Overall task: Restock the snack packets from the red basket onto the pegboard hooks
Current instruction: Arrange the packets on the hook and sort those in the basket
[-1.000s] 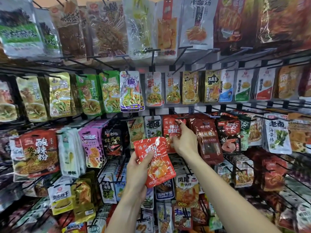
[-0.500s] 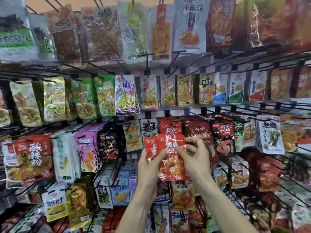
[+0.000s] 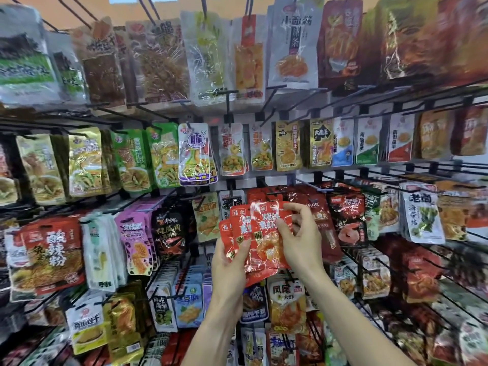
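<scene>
I hold a small fan of red snack packets (image 3: pixel 260 233) upright in front of the pegboard, at the centre of the view. My left hand (image 3: pixel 228 262) grips their lower left from below, thumb across the front. My right hand (image 3: pixel 301 239) pinches the front packet at its right edge, fingers curled around its top corner. Just behind the packets, matching red packets (image 3: pixel 260 196) hang on a black hook (image 3: pixel 274 193) in the third row. The red basket is out of view.
Rows of hanging snack packets fill the pegboard on black hooks that jut toward me. A purple-and-white packet (image 3: pixel 196 154) hangs above left, dark red shrimp packets (image 3: pixel 348 220) hang to the right, and orange shrimp packets (image 3: pixel 287 305) hang below my hands.
My right hand left the hanging red packets and came down onto the packets in my left hand. Both hands now hold the fan, raised and turned upright closer to the hook.
</scene>
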`<act>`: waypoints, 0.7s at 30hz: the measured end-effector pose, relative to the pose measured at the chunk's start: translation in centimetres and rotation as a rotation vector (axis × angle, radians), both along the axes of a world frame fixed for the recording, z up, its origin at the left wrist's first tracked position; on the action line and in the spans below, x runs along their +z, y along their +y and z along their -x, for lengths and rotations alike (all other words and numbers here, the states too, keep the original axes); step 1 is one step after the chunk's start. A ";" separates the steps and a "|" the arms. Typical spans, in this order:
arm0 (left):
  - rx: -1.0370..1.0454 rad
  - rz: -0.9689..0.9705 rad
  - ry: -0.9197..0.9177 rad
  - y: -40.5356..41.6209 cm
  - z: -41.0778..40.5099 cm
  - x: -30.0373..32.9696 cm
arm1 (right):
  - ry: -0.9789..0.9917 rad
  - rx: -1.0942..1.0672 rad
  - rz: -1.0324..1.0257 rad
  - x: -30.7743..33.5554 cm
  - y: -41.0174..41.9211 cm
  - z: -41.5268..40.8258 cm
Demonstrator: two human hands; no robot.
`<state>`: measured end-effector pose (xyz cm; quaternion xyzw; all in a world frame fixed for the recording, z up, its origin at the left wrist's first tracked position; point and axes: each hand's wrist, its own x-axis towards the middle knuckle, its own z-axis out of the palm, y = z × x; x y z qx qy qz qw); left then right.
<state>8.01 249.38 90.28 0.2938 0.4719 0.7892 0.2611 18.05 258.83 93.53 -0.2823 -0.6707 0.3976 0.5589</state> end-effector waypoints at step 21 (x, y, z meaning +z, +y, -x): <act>0.123 -0.045 0.025 -2.5 1.6 -0.5 | -0.282 -0.197 -0.003 1.8 3.3 3.8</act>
